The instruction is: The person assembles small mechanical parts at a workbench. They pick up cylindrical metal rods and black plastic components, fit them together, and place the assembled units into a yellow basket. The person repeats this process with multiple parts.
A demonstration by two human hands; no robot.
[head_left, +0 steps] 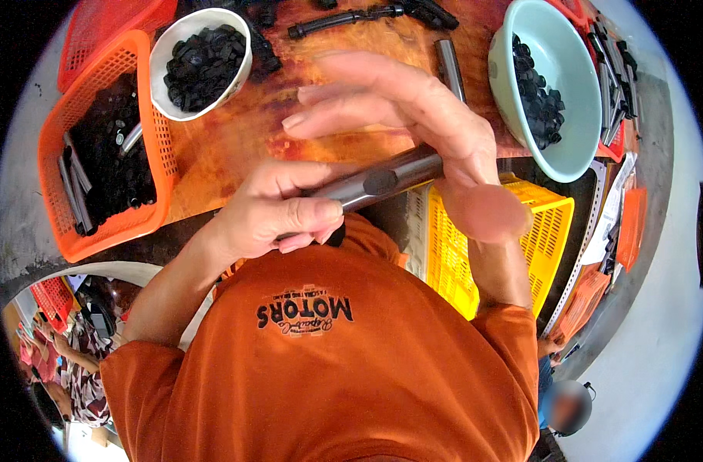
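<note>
My left hand (270, 212) is wrapped round the near end of a dark grey metal tube (359, 192), which slants up to the right in front of my chest. An oval black spot, perhaps a hole or plug, shows on its side. Against the far end of the tube lies the palm of my right hand (451, 135). That hand is open, its fingers stretched to the left and slightly blurred, its thumb apart. Just beyond it, a second metal tube (448, 65) lies on the wooden table (220, 150).
An orange basket (163, 146) at left holds black parts and short tubes. Beside it, a white bowl (160, 58) contains small black pieces. At right are a pale blue basin (582, 92) with black pieces and a yellow crate (548, 246). Black tubular parts (347, 19) lie far back. People sit at both sides.
</note>
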